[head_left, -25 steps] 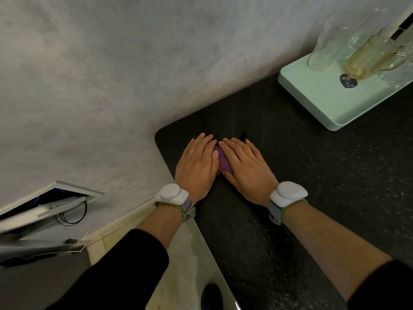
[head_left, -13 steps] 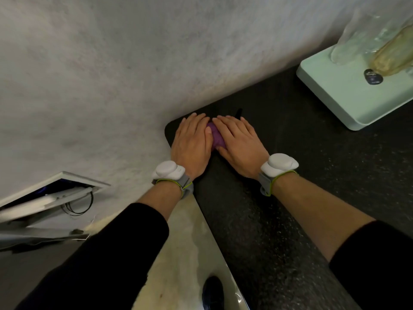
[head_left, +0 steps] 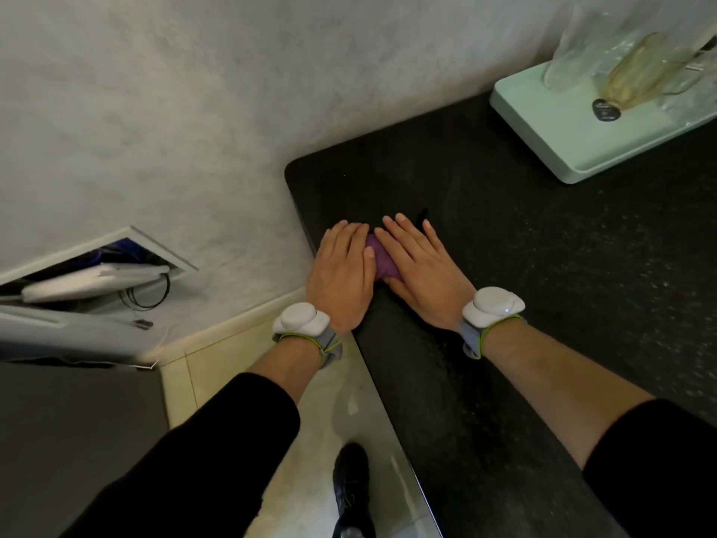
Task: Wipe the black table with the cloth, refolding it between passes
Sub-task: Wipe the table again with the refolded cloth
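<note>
A purple cloth [head_left: 381,262] lies on the black table [head_left: 504,304] near its left edge, mostly hidden under both hands; only a strip shows between them. My left hand [head_left: 341,275] lies flat with straight fingers pressing on the cloth's left side, its heel at the table's edge. My right hand [head_left: 421,266] presses flat on the cloth's right side, fingers spread and pointing toward the wall.
A pale green tray [head_left: 551,149] with clear glass vessels [head_left: 628,60] stands at the table's far right by the grey wall [head_left: 194,110]. The table's rounded far-left corner [head_left: 291,168] is close. Below left are a tiled floor, my shoe [head_left: 351,487] and an open wall box with cables [head_left: 101,273].
Both hands slid the cloth away to the far-left corner half a second ago, then drew it back toward me along the left edge.
</note>
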The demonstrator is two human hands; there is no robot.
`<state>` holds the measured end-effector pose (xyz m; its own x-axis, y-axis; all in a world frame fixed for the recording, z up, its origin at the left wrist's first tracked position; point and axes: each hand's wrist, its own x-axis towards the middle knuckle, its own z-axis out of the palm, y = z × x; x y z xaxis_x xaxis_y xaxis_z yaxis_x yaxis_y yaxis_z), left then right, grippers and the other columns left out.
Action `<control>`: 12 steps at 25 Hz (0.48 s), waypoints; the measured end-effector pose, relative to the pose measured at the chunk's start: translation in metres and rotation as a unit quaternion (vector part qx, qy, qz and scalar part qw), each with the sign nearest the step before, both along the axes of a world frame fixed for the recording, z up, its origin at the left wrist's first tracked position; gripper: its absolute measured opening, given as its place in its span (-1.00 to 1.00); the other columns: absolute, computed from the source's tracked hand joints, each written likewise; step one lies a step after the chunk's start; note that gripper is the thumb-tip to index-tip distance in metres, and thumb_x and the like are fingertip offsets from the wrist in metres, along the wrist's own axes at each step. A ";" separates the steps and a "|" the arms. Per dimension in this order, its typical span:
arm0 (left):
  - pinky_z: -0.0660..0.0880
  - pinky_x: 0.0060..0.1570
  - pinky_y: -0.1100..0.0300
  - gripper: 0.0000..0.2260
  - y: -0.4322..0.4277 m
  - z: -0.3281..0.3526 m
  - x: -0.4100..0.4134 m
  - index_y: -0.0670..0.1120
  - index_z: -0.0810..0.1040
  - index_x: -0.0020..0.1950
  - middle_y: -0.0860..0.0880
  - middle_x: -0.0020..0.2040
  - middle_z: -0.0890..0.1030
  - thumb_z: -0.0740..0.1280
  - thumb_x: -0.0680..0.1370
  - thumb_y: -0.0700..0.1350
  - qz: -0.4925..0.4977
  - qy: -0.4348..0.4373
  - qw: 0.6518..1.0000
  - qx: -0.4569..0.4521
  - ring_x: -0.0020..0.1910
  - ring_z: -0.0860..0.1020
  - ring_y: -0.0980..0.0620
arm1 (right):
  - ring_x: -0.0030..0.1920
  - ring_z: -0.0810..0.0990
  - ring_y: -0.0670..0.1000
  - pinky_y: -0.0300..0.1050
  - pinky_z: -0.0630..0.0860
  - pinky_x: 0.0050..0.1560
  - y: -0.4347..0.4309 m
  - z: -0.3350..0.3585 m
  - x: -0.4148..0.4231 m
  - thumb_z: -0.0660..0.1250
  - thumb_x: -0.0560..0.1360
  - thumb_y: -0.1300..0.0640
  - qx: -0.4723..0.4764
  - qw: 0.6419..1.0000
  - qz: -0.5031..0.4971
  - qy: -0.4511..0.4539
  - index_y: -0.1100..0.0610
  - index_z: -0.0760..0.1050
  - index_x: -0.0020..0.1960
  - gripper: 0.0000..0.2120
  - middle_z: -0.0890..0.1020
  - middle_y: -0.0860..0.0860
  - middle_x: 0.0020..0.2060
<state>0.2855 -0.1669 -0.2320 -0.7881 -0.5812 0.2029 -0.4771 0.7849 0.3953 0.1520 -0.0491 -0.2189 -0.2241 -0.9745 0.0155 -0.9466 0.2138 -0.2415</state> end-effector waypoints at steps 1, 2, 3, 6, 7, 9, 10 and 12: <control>0.23 0.51 -0.09 -0.54 0.013 0.000 0.006 -0.24 0.42 0.45 -0.20 0.41 0.49 -0.04 0.70 -0.04 -0.001 -0.004 1.000 0.001 0.48 0.35 -0.15 | 0.63 -0.07 0.05 0.15 -0.09 0.62 0.013 0.000 0.005 0.20 0.64 -0.06 0.003 1.000 0.000 0.001 0.09 0.02 0.64 -0.33 0.07 0.07 0.63; 0.22 0.52 -0.09 -0.54 0.027 0.000 0.012 -0.25 0.42 0.45 -0.19 0.42 0.48 -0.04 0.70 -0.04 -0.001 -0.003 1.000 0.001 0.49 0.34 -0.15 | 0.64 -0.08 0.04 0.15 -0.09 0.62 0.027 0.001 0.011 0.19 0.64 -0.07 0.007 1.000 -0.002 0.001 0.09 0.01 0.64 -0.33 0.06 0.06 0.64; 0.22 0.52 -0.09 -0.53 0.038 -0.001 0.016 -0.25 0.42 0.46 -0.19 0.43 0.47 -0.04 0.70 -0.04 -0.002 -0.005 1.000 0.002 0.50 0.33 -0.15 | 0.64 -0.09 0.04 0.14 -0.09 0.62 0.038 0.000 0.017 0.18 0.64 -0.07 0.010 1.000 -0.003 0.001 0.09 0.00 0.65 -0.33 0.05 0.06 0.64; 0.19 0.54 -0.08 -0.52 0.079 0.001 0.034 -0.25 0.40 0.47 -0.19 0.47 0.44 -0.06 0.69 -0.04 -0.010 -0.009 1.000 0.004 0.53 0.28 -0.14 | 0.63 -0.11 0.03 0.13 -0.10 0.62 0.081 0.001 0.035 0.17 0.64 -0.07 0.018 1.000 -0.005 0.009 0.08 -0.01 0.65 -0.32 0.03 0.05 0.64; 0.19 0.54 -0.08 -0.52 0.090 0.001 0.039 -0.25 0.40 0.48 -0.19 0.48 0.43 -0.06 0.69 -0.04 -0.009 -0.008 1.000 0.005 0.54 0.27 -0.14 | 0.63 -0.11 0.03 0.12 -0.11 0.62 0.092 0.000 0.040 0.16 0.64 -0.08 0.019 1.000 -0.008 0.010 0.08 -0.02 0.65 -0.32 0.03 0.05 0.64; 0.19 0.54 -0.09 -0.51 0.117 0.003 0.048 -0.25 0.41 0.48 -0.19 0.48 0.42 -0.06 0.69 -0.03 -0.011 -0.010 1.000 0.004 0.55 0.27 -0.14 | 0.63 -0.11 0.02 0.11 -0.11 0.62 0.117 -0.001 0.050 0.15 0.64 -0.08 0.017 1.000 -0.009 0.019 0.07 -0.02 0.65 -0.33 0.03 0.04 0.64; 0.20 0.54 -0.10 -0.51 0.129 0.004 0.053 -0.25 0.41 0.47 -0.19 0.48 0.43 -0.05 0.69 -0.04 -0.011 -0.009 1.000 0.002 0.55 0.27 -0.14 | 0.63 -0.11 0.02 0.10 -0.11 0.62 0.129 -0.001 0.054 0.15 0.63 -0.08 0.015 1.000 -0.010 0.024 0.07 -0.02 0.65 -0.33 0.03 0.04 0.64; 0.20 0.54 -0.09 -0.51 0.148 0.005 0.059 -0.25 0.42 0.46 -0.20 0.48 0.43 -0.05 0.69 -0.04 -0.004 -0.004 1.000 0.001 0.54 0.28 -0.15 | 0.63 -0.11 0.02 0.10 -0.12 0.62 0.147 -0.001 0.060 0.16 0.64 -0.08 0.018 0.999 -0.012 0.023 0.07 -0.02 0.65 -0.33 0.03 0.04 0.64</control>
<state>0.3440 -0.0185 -0.2267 -0.7936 -0.5759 0.1961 -0.4744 0.7876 0.3931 0.2118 0.0980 -0.2198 -0.2478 -0.9688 -0.0093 -0.9508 0.2451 -0.1893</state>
